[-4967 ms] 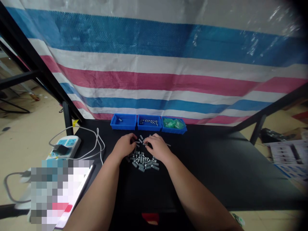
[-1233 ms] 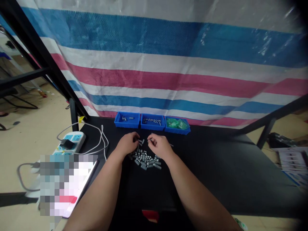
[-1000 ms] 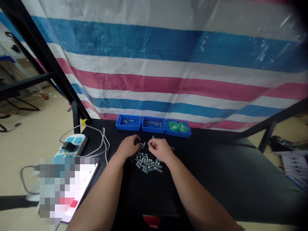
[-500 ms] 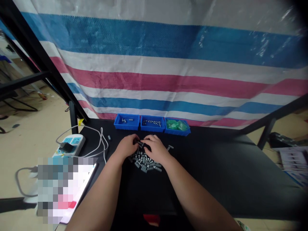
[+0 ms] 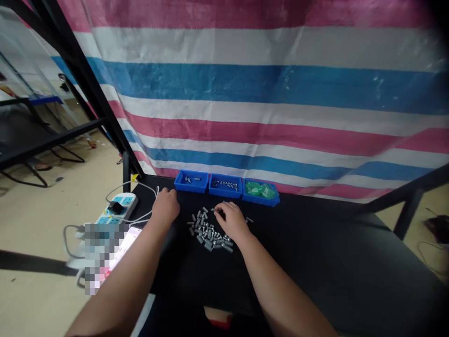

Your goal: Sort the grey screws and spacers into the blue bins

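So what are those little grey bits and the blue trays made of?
The little grey bits look like metal, probably steel: silvery with dull glints. The blue trays look like moulded plastic: even bright colour, thin smooth walls.

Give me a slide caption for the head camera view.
Left hand near the white cables, right hand at a pile of metal parts, black table.

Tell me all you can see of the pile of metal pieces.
The pile of metal pieces is a loose heap of short grey cylinders, shiny like steel, lying at all angles on the black table. A few strays sit off its far-left edge. The right hand rests against its right side; the left hand is apart from it, further left.
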`<state>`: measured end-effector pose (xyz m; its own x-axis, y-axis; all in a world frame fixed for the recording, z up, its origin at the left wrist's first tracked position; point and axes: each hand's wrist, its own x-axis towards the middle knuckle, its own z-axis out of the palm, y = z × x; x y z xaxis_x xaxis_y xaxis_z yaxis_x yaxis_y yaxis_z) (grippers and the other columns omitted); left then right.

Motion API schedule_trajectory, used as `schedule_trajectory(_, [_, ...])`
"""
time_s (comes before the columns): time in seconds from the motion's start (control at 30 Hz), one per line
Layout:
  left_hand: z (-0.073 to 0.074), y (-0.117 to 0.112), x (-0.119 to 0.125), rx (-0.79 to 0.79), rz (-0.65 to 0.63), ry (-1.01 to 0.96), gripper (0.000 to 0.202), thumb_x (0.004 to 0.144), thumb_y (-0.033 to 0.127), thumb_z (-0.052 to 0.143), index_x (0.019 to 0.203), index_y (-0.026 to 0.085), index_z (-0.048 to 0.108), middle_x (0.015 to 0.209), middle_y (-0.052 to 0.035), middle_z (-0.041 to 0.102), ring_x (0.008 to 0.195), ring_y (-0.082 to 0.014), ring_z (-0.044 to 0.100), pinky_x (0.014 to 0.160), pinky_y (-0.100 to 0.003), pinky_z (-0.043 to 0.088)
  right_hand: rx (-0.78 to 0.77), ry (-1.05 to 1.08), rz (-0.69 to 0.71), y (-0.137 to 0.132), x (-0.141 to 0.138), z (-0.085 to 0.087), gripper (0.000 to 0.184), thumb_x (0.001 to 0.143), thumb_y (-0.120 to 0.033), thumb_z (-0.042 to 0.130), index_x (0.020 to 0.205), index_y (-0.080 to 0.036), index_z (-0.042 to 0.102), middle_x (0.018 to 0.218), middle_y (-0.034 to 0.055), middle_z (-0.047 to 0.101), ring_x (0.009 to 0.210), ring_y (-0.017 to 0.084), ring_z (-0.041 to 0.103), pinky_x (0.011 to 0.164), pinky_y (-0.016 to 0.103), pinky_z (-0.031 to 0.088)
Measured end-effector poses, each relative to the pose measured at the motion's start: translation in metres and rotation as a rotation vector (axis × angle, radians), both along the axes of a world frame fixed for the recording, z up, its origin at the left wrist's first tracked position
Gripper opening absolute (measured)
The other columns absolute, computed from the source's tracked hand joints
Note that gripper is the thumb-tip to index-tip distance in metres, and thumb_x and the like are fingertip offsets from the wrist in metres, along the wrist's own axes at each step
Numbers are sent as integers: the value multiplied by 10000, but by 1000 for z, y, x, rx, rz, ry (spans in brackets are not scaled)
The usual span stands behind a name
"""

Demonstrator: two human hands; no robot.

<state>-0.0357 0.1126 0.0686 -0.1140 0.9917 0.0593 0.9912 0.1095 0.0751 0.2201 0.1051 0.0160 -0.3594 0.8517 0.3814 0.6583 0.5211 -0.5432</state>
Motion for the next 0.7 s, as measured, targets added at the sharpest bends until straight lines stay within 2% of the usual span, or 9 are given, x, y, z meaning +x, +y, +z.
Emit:
schedule_trajectory(0.07, [5, 7, -10, -130, 5, 88, 361, 859, 98, 472, 1150, 74, 684, 1177, -259, 644, 1130, -361, 639, 953, -436, 507, -24, 80, 3, -3, 3, 2, 113, 909, -187, 625, 1012, -221, 657, 895, 28, 697, 837, 195, 626, 783, 307, 469])
schedule_trajectory(0.17, [8, 17, -18, -235, 4, 101, 274, 820, 102, 531, 1004, 108, 733, 1074, -249, 705, 1045, -358, 688, 898, -437, 540, -67, 156, 29, -4, 7, 3, 99, 941, -249, 589, 988, -233, 674, 807, 9, 682, 706, 166, 616, 676, 268, 452])
schedule_trajectory(0.33, [12, 17, -21, -228, -22, 83, 200, 755, 229, 675, 927, 155, 746, 988, -229, 736, 998, -358, 709, 866, -429, 554, -63, 258, 54, -1, 14, 1, 161, 948, -300, 591, 892, -221, 720, 743, 10, 692, 680, 168, 636, 668, 269, 454])
schedule_trajectory(0.43, [18, 17, -14, -192, -64, 81, 201, 721, 244, 707, 895, 152, 746, 987, -234, 736, 971, -374, 714, 855, -434, 549, -87, 290, 52, 0, 17, -2, 160, 923, -318, 621, 855, -217, 724, 727, 7, 694, 657, 161, 636, 651, 264, 460])
schedule_trajectory(0.5, [26, 23, -5, -141, -103, 77, 237, 767, 259, 666, 970, 166, 743, 1032, -215, 737, 997, -368, 709, 871, -427, 539, -116, 306, 59, 0, 16, -4, 148, 897, -329, 646, 842, -212, 718, 697, 0, 677, 620, 151, 620, 622, 257, 463])
schedule_trajectory(0.6, [41, 40, 13, -24, -121, 63, 404, 900, 313, 525, 1275, 226, 646, 1157, -166, 721, 1102, -335, 680, 925, -409, 513, -160, 353, 66, 1, 13, -10, 133, 855, -322, 668, 898, -204, 713, 705, -1, 679, 607, 146, 624, 620, 257, 490])
schedule_trajectory(0.7, [51, 51, 30, 74, -79, -2, 514, 909, 378, 543, 1409, 261, 546, 1247, -141, 688, 1113, -318, 675, 913, -384, 512, -183, 383, 49, 3, 12, -12, 156, 832, -295, 655, 944, -198, 707, 727, 5, 688, 616, 151, 633, 633, 266, 514])
